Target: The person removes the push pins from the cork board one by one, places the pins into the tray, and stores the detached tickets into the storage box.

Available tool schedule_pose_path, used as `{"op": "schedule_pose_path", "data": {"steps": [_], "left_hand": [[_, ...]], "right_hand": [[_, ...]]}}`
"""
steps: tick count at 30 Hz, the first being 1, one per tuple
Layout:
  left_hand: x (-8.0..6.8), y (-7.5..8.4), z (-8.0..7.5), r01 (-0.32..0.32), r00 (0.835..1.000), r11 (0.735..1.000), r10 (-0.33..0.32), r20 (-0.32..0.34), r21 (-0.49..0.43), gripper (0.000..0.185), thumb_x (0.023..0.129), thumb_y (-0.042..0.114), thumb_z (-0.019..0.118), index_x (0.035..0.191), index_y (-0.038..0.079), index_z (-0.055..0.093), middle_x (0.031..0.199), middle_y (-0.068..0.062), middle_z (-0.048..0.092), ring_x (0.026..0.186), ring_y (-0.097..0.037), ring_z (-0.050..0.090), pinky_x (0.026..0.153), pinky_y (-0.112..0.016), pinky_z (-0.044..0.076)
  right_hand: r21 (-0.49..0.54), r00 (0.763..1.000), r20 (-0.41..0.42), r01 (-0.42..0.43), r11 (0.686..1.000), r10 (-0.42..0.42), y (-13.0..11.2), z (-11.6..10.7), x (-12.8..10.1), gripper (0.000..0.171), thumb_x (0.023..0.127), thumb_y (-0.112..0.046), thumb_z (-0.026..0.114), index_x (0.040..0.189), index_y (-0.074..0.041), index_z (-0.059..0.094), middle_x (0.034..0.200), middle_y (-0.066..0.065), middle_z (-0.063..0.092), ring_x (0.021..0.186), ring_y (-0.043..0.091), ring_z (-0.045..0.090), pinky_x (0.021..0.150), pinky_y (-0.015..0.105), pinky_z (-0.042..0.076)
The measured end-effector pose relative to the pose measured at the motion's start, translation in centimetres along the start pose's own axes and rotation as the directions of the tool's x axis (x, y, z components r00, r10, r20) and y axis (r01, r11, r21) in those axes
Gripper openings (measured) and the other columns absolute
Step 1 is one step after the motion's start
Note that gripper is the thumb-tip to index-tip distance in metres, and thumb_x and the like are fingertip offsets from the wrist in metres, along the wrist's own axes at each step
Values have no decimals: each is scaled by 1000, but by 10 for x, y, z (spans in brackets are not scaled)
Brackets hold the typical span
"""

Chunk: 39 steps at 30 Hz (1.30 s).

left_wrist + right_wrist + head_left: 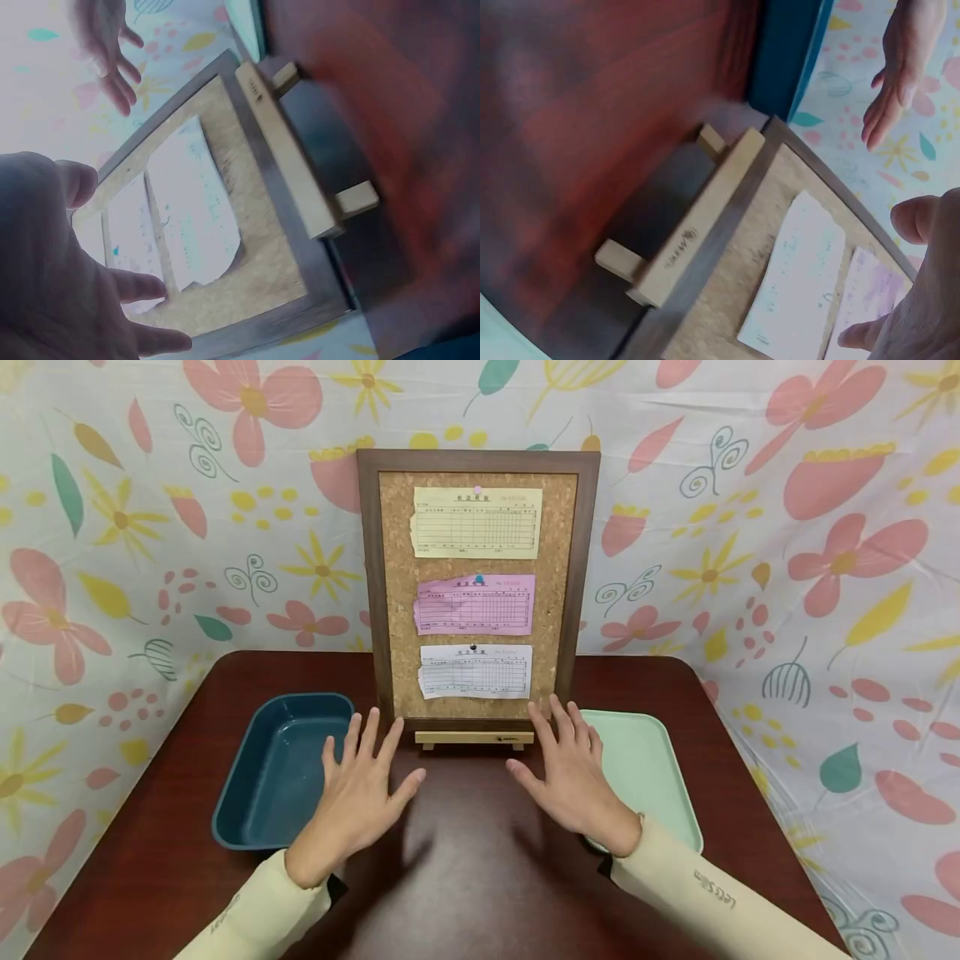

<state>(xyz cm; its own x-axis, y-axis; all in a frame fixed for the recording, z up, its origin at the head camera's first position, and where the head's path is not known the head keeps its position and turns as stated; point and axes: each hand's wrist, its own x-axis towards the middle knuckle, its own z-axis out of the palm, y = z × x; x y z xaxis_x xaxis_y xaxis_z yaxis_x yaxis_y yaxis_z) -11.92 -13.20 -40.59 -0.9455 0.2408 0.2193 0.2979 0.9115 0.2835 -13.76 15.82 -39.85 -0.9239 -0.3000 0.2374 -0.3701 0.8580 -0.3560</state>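
Observation:
A framed cork board (401, 610) stands upright on a small wooden easel (474, 738). Three printed slips are pinned on it in a column: a yellow slip (476, 524) on top, a pink slip (476, 607) in the middle, a white slip (476, 672) at the bottom. Their push pins are pink, teal (479, 580) and black. My left hand (356, 802) hovers with spread fingers before the board's lower left, overlapping the blue tray in the head view. My right hand (573, 781) is likewise spread, before the lower right corner. Neither hand holds anything.
A deep dark-blue tray (258, 768) lies on the left of the dark red-brown table (480, 877). On the right lies a shallow pale-green tray (652, 768), partly behind my right hand. A flower-patterned curtain (660, 443) hangs behind and at both sides.

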Motion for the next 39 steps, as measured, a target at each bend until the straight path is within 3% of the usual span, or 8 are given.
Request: {"op": "schedule_pose_path", "data": {"steps": [8,17,20,25,28,33,39], "left_hand": [[24,0,-16,-5,996,1000,3,-92,-29,71,92,54,47,145,8,34,148,-22,26,137,-42,14,98,-67,10],[49,-1,-34,-37,980,993,15,-197,-109,53,95,39,51,133,3,48,123,-18,48,115,-37,34,85,-58,21],[59,-4,-40,-84,962,984,40,-269,-155,45,95,33,53,127,2,52,116,-16,52,108,-35,37,82,-53,25],[74,-6,-49,-207,908,951,100,-406,-228,33,93,21,56,117,-1,54,100,-12,55,93,-31,41,78,-44,32],[84,-6,-54,-245,884,938,111,-455,-247,30,92,18,56,115,-2,54,96,-12,54,89,-29,40,75,-41,33],[99,-5,-62,-267,860,931,113,-498,-250,28,92,17,57,113,-2,53,95,-12,54,89,-30,41,76,-42,34],[114,-5,-67,-280,853,928,124,-508,-244,28,92,17,56,113,-2,54,95,-14,55,90,-30,41,79,-43,34]], "right_hand": [[21,999,-48,21,1000,-20,-2,-13,19,76,92,-52,51,149,-11,24,153,18,10,138,41,5,102,62,7],[118,984,-159,100,988,-81,-3,-31,39,62,91,-36,60,138,-2,39,143,22,27,127,40,23,94,60,23],[120,965,-230,153,981,-123,-4,-37,49,56,89,-29,64,132,0,44,136,21,35,120,38,30,94,54,28],[115,919,-346,240,964,-187,-8,-47,65,44,86,-18,68,122,1,52,118,18,47,108,35,40,89,46,34],[124,896,-391,279,952,-212,-10,-51,75,39,85,-13,68,118,1,55,110,16,51,102,32,43,86,44,35],[138,882,-417,299,944,-219,-13,-57,90,37,85,-12,67,117,2,56,108,15,54,100,29,46,86,43,35],[156,890,-410,282,947,-198,-16,-64,104,35,86,-11,66,117,2,55,109,15,54,100,29,48,86,40,38]]}}
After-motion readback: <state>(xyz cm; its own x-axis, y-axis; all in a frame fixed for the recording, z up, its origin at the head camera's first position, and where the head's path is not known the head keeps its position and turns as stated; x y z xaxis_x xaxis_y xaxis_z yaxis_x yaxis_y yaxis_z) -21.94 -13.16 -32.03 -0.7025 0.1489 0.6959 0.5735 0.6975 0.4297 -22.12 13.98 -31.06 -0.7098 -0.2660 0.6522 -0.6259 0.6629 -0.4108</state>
